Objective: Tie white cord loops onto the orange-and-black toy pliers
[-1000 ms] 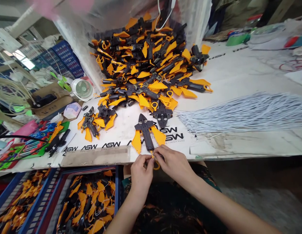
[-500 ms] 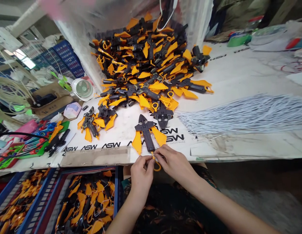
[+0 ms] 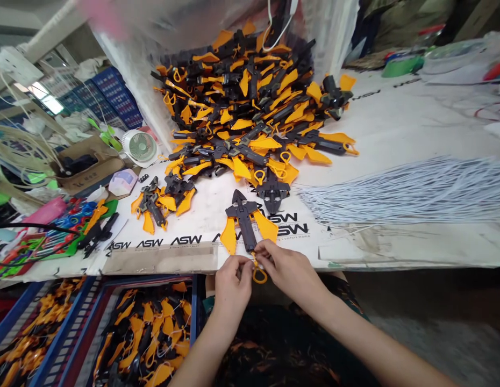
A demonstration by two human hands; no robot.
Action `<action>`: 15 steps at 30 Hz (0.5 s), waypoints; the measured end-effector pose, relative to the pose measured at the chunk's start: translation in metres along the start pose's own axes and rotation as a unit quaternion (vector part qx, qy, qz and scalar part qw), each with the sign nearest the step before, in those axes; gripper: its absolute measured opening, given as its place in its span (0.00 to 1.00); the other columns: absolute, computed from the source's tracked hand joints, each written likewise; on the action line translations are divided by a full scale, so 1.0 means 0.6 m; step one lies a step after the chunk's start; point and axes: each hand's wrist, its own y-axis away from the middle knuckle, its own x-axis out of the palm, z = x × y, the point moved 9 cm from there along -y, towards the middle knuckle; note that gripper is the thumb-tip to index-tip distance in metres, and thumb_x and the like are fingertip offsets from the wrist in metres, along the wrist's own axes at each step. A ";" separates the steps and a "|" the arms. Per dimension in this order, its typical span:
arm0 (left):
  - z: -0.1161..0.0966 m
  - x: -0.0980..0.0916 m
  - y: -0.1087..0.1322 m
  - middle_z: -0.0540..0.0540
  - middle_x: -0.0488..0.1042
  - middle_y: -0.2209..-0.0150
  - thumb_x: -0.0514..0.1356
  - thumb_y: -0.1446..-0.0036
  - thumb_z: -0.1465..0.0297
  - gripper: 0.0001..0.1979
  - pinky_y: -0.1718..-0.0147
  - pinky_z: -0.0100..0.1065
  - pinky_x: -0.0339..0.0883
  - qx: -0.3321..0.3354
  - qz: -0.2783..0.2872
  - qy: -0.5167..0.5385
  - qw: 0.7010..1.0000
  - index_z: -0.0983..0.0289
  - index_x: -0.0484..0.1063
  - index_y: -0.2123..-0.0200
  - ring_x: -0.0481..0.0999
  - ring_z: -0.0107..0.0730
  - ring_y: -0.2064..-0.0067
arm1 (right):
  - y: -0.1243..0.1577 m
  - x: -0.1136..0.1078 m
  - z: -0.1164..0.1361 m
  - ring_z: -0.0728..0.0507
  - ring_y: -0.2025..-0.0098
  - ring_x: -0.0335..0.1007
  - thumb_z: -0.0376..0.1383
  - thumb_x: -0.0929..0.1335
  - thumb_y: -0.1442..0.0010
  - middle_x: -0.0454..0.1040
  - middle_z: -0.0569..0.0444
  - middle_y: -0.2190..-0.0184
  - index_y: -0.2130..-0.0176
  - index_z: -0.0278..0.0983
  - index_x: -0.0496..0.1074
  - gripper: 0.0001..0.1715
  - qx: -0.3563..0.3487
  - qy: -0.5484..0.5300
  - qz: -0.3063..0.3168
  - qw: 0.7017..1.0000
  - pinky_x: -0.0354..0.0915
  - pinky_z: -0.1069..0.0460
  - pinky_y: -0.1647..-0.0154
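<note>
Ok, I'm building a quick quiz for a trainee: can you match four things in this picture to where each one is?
Things:
1) orange plastic loop
2) bundle of white cords
3) small white desk fan
4) blue-rimmed crate

Places:
A) fanned out on the table, right of the pile
B) below the table edge, filled with black-and-orange plastic pieces
C) hanging just below the table edge
D) beside a cardboard box

Right pairs: 1-C, 2-A, 3-D, 4-B
</note>
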 end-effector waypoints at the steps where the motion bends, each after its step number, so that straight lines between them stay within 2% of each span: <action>1: -0.001 -0.005 -0.004 0.52 0.76 0.71 0.57 0.38 0.67 0.09 0.68 0.31 0.65 0.001 0.000 -0.019 1.000 0.63 0.75 0.62 0.74 0.32 0.70 | -0.002 -0.001 -0.002 0.41 0.64 0.79 0.33 0.65 0.35 0.80 0.57 0.66 0.58 0.42 0.68 0.04 0.003 -0.016 0.005 1.000 0.65 0.51 0.68; 3: -0.007 -0.009 -0.012 0.52 0.75 0.70 0.57 0.37 0.67 0.08 0.67 0.32 0.64 0.012 0.009 -0.077 0.997 0.62 0.75 0.61 0.75 0.34 0.68 | -0.005 -0.003 -0.006 0.41 0.63 0.79 0.33 0.66 0.35 0.80 0.58 0.65 0.59 0.42 0.68 0.04 0.009 -0.035 0.015 0.999 0.66 0.51 0.66; 6: -0.022 0.004 -0.023 0.53 0.75 0.66 0.56 0.37 0.68 0.08 0.65 0.33 0.63 0.047 0.055 -0.145 0.987 0.61 0.75 0.64 0.76 0.36 0.65 | -0.004 -0.012 0.002 0.42 0.65 0.78 0.32 0.64 0.34 0.79 0.56 0.64 0.58 0.41 0.69 0.05 -0.006 -0.016 0.008 1.000 0.66 0.51 0.67; 10: -0.037 0.007 -0.035 0.53 0.73 0.67 0.54 0.38 0.71 0.07 0.65 0.33 0.62 0.095 0.101 -0.096 0.986 0.62 0.71 0.68 0.73 0.35 0.65 | 0.001 -0.019 0.034 0.44 0.64 0.75 0.35 0.63 0.32 0.73 0.51 0.58 0.51 0.40 0.72 0.12 -0.088 0.030 -0.003 0.996 0.67 0.52 0.66; 12: -0.033 -0.015 -0.042 0.52 0.71 0.69 0.54 0.39 0.70 0.07 0.65 0.32 0.62 0.091 0.104 -0.033 0.990 0.62 0.69 0.70 0.72 0.34 0.66 | 0.002 -0.015 0.036 0.44 0.65 0.75 0.35 0.64 0.31 0.71 0.52 0.60 0.50 0.41 0.73 0.13 -0.109 0.058 0.011 0.992 0.67 0.52 0.67; 15: -0.010 -0.075 -0.049 0.50 0.69 0.72 0.55 0.39 0.65 0.09 0.67 0.31 0.61 0.036 0.071 0.075 0.994 0.62 0.68 0.70 0.69 0.31 0.69 | -0.001 -0.016 0.022 0.45 0.66 0.74 0.36 0.64 0.32 0.71 0.52 0.62 0.54 0.41 0.76 0.12 -0.097 0.074 0.027 0.992 0.67 0.52 0.68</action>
